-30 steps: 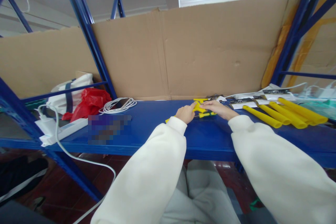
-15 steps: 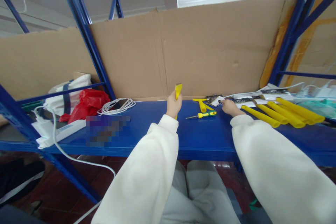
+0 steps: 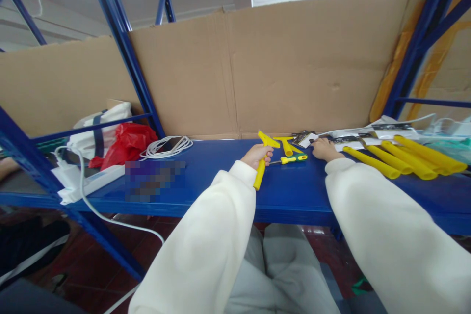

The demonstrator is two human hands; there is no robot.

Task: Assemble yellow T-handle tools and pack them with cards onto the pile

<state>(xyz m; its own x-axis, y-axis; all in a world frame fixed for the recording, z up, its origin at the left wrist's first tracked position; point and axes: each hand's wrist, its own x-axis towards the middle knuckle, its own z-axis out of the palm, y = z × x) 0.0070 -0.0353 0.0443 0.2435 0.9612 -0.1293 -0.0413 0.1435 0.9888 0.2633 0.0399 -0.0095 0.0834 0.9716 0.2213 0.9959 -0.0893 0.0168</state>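
Observation:
My left hand [image 3: 256, 156] is closed round the handle of a yellow T-shaped scraper [image 3: 260, 174], whose wide head points up and away from me. Behind it on the blue shelf lies a second yellow T-shaped scraper [image 3: 286, 148]. A screwdriver [image 3: 293, 159] with a yellow and green handle rests just right of my left hand, its tip hidden by that hand. My right hand [image 3: 324, 150] is low over the shelf, fingers curled at the edge of small black-and-white packets [image 3: 306, 139]. What its fingertips hold, if anything, I cannot make out.
Several yellow tubes [image 3: 412, 159] lie right of my right hand, in front of flat white packages [image 3: 395, 131]. To the left are a coiled white cable [image 3: 167, 146], a red plastic bag [image 3: 128, 143] and a power strip [image 3: 91, 181]. Cardboard [image 3: 294, 68] walls the back.
My left hand has turned the scraper and brought it right and nearer to me, so its T shape now shows. My right hand stays by the small packets, with its fingers curled lower.

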